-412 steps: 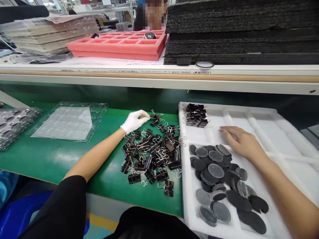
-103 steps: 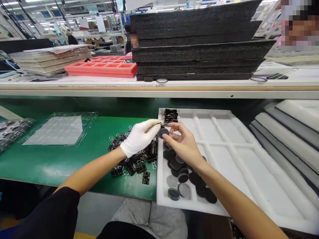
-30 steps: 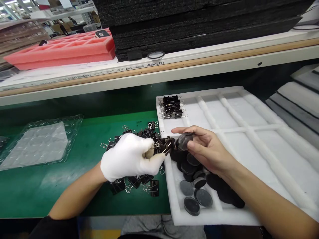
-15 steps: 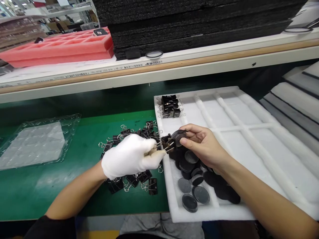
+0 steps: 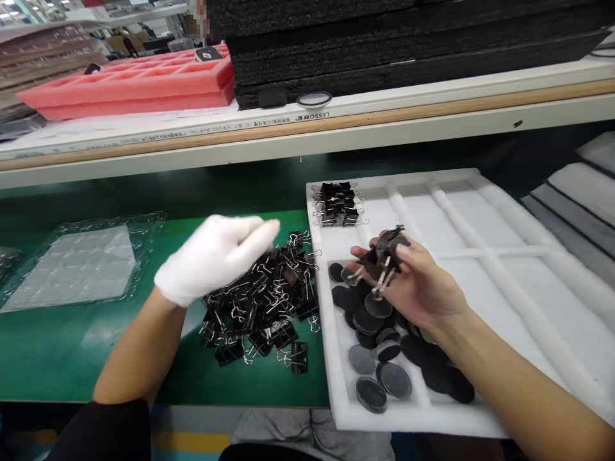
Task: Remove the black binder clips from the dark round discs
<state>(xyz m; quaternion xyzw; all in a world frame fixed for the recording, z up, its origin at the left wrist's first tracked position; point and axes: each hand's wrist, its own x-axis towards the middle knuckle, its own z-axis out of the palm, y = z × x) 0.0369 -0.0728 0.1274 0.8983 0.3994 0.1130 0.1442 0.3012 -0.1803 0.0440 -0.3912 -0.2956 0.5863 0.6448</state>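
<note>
My left hand [image 5: 216, 259], in a white glove, hovers over the left part of a pile of black binder clips [image 5: 269, 307]. Its fingers are stretched out and hold nothing I can see. My bare right hand [image 5: 427, 288] grips a black binder clip [image 5: 384, 253] with silver wire handles, together with a dark round disc partly hidden by fingers. Beneath this hand, loose black discs [image 5: 394, 379] lie in a compartment of the white foam tray [image 5: 336, 410]. Several clips [image 5: 339, 205] stand in a stack at the tray's far left corner.
A clear plastic blister tray [image 5: 81, 262] lies left on the green table [image 5: 62, 358]. Above, the shelf [image 5: 269, 137] carries pink foam [image 5: 144, 93], black foam sheets [image 5: 384, 48] and a ring-rimmed lens [image 5: 314, 99]. Grey-white padded sheets [image 5: 576, 198] are stacked at the right.
My left hand has come away from the clip and moved left and up over the pile. My right hand has shifted right with the clip and turned palm upward. The view has shifted slightly.
</note>
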